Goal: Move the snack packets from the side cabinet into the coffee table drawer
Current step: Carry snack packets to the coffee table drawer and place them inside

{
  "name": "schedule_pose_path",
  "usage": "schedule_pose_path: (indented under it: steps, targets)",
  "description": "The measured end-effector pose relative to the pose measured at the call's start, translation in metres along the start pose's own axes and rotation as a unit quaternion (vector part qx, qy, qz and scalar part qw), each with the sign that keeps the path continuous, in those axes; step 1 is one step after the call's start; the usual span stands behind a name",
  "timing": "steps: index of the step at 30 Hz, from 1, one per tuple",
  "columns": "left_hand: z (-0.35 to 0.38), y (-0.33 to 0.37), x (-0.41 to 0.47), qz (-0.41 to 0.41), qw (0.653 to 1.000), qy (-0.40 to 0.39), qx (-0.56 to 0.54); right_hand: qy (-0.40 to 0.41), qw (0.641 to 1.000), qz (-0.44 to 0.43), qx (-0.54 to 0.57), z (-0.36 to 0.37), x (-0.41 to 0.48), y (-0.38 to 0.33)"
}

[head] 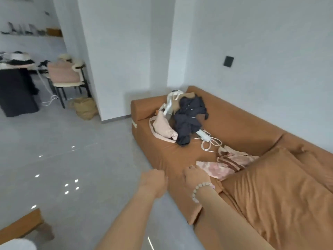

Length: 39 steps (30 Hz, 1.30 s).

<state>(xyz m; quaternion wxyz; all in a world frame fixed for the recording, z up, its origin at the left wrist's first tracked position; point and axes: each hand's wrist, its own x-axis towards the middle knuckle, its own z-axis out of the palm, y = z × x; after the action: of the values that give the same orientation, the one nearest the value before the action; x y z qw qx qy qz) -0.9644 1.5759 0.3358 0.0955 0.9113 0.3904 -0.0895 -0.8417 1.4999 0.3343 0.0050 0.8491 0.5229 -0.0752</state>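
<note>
We note our left grip curled, nothing visible in it. Our right grip curls beside a pink cloth on the orange sofa; we cannot tell its hold.

Soft, even light is filling the room, and the white wall is glowing pale and flat. Small white spots are glinting on the glossy grey floor — reflected glare. A faint shadow is lying behind the sofa arm. The wide lens is bowing the edges, and blur is smearing the left hand, the right hand and the distant chair — fine detail is washing out.
</note>
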Motion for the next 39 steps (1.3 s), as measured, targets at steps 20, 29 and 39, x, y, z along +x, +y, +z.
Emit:
schedule_pose_path:
  steps: [20, 29, 39]
  targets:
    - [0.048, 0.617, -0.064, 0.554, 0.825, -0.011, 0.107, 0.009, 0.836, 0.543, 0.082, 0.006, -0.358, 0.481]
    - [0.113, 0.741, -0.163, 0.684, 0.706, -0.031, 0.181, 0.059, 0.711, 0.695, 0.09, 0.03, -0.526, 0.516]
    - [0.176, 0.863, -0.3, 0.802, 0.558, -0.049, 0.209, 0.064, 0.547, 0.827, 0.114, 0.063, -0.67, 0.523]
